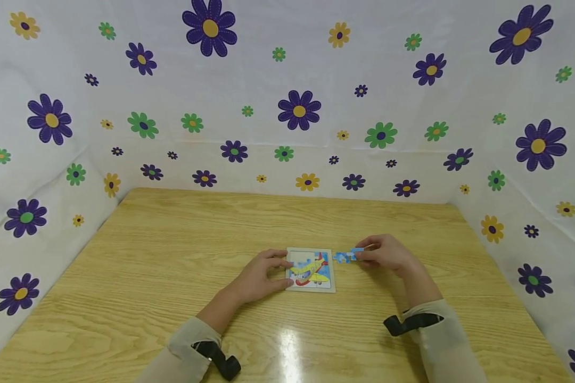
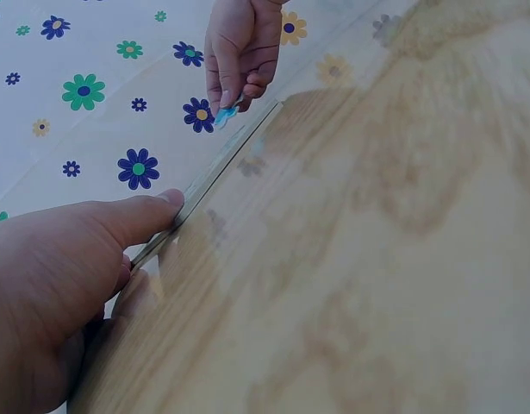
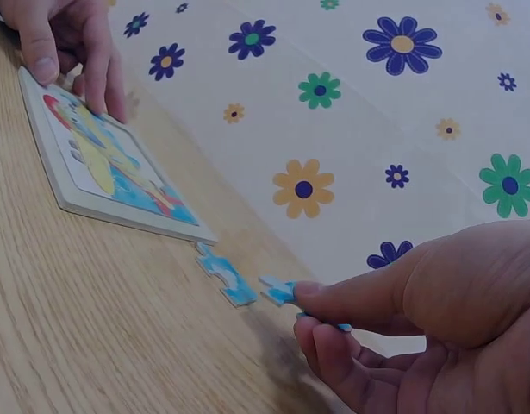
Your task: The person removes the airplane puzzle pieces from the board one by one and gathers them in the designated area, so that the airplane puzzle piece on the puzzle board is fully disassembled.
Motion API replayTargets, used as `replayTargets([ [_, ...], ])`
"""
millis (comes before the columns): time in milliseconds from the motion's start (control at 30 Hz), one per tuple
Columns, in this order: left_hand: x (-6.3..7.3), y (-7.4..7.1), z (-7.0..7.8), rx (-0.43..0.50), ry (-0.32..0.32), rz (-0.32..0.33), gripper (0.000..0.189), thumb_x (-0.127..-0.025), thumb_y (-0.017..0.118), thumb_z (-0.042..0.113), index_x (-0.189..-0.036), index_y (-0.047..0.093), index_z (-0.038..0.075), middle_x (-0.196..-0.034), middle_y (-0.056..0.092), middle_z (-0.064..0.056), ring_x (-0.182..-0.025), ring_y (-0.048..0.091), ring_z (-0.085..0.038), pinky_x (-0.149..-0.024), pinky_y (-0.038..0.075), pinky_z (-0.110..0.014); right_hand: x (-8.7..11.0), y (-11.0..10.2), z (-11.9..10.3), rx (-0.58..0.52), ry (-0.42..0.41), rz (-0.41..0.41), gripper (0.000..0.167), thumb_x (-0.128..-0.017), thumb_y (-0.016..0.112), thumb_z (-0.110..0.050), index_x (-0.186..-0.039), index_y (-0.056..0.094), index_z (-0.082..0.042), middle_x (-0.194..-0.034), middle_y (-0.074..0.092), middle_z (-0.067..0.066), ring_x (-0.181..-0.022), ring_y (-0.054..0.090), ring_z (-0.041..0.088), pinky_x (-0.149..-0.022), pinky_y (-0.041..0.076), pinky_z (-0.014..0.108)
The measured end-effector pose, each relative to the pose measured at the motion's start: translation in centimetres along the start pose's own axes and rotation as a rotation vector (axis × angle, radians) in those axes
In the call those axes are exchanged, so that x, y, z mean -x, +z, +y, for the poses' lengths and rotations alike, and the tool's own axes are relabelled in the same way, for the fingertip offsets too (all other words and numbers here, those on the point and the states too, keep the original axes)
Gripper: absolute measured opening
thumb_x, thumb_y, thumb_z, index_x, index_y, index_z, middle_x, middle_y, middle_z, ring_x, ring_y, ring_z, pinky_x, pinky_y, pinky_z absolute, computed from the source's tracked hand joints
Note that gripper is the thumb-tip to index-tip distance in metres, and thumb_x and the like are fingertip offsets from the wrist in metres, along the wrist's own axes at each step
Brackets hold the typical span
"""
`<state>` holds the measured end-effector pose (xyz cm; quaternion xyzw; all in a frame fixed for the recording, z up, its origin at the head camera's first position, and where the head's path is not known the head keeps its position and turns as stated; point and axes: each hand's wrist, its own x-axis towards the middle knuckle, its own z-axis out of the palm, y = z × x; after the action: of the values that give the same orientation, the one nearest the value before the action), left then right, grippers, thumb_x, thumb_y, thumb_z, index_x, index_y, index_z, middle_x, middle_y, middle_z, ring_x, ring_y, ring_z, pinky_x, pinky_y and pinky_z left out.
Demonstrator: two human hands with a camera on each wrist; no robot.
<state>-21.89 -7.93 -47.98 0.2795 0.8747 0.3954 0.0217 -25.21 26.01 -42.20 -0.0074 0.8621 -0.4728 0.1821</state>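
Observation:
A square jigsaw board (image 1: pixel 333 284) with a pale frame lies on the table, its picture a yellow and red airplane. My left hand (image 1: pixel 259 274) holds the board's left side, thumb at the near edge and fingers spread farther up. To the right, my right hand (image 1: pixel 388 252) pinches a blue jigsaw piece (image 3: pixel 280 291) between thumb and fingers, which partly cover it. Another blue and white piece (image 3: pixel 226 276) lies on the table between the board and that hand. Pale bare backing shows in the board's upper left.
The wooden table (image 1: pixel 172 229) reaches back to a white cloth (image 1: pixel 249 69) printed with purple, green and yellow flowers, which also hangs at both sides. Dark straps (image 1: pixel 414 322) sit on both sleeves near the wrists.

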Motion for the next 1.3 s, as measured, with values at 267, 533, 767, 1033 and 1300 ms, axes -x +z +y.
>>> replayTargets([
  [267, 0.2, -0.1, 0.2, -0.004, 0.000, 0.003, 0.038, -0.089, 0.077, 0.035, -0.120, 0.073, 0.014, -0.146, 0.053, -0.010, -0.137, 0.047, -0.035, -0.112, 0.040, -0.054, 0.4, -0.4, 0.3, 0.048, 0.018, 0.022, 0.029, -0.094, 0.069, -0.008, -0.116, 0.064, 0.011, -0.093, 0.069, 0.013, -0.073, 0.064, 0.012, -0.067, 0.056, 0.025],
  [533, 0.2, -0.2, 0.3, -0.004, 0.001, 0.000, 0.037, -0.089, 0.077, 0.033, -0.120, 0.073, 0.013, -0.146, 0.053, -0.011, -0.137, 0.048, -0.035, -0.112, 0.040, -0.054, 0.6, 0.0, 0.0, 0.084, 0.046, 0.086, 0.028, -0.090, 0.072, -0.006, -0.111, 0.065, 0.011, -0.092, 0.070, 0.015, -0.071, 0.065, 0.012, -0.065, 0.057, 0.025],
  [767, 0.2, -0.3, 0.2, -0.015, -0.002, -0.002, 0.038, -0.089, 0.077, 0.034, -0.120, 0.072, 0.013, -0.146, 0.053, -0.010, -0.137, 0.048, -0.035, -0.112, 0.040, -0.054, 0.4, 0.4, -0.2, 0.016, 0.068, 0.095, 0.029, -0.089, 0.072, -0.002, -0.112, 0.063, 0.012, -0.091, 0.071, 0.016, -0.068, 0.069, 0.011, -0.066, 0.060, 0.027],
  [1033, 0.2, -0.3, 0.2, -0.012, -0.011, -0.004, 0.038, -0.089, 0.077, 0.035, -0.121, 0.072, 0.014, -0.146, 0.052, -0.009, -0.137, 0.047, -0.035, -0.112, 0.039, -0.054, -0.4, 1.1, -0.7, -0.015, 0.019, 0.067, 0.038, -0.092, 0.073, -0.021, -0.120, 0.066, 0.003, -0.101, 0.070, 0.013, -0.076, 0.068, 0.012, -0.071, 0.058, 0.025],
  [1300, 0.1, -0.2, 0.2, -0.013, 0.000, -0.006, 0.038, -0.089, 0.076, 0.035, -0.121, 0.072, 0.014, -0.147, 0.052, -0.010, -0.138, 0.047, -0.035, -0.113, 0.039, -0.054, -1.0, 4.0, -1.4, -0.120, -0.032, -0.027, 0.032, -0.097, 0.067, -0.017, -0.121, 0.067, 0.004, -0.106, 0.068, 0.016, -0.081, 0.070, 0.013, -0.077, 0.060, 0.027],
])
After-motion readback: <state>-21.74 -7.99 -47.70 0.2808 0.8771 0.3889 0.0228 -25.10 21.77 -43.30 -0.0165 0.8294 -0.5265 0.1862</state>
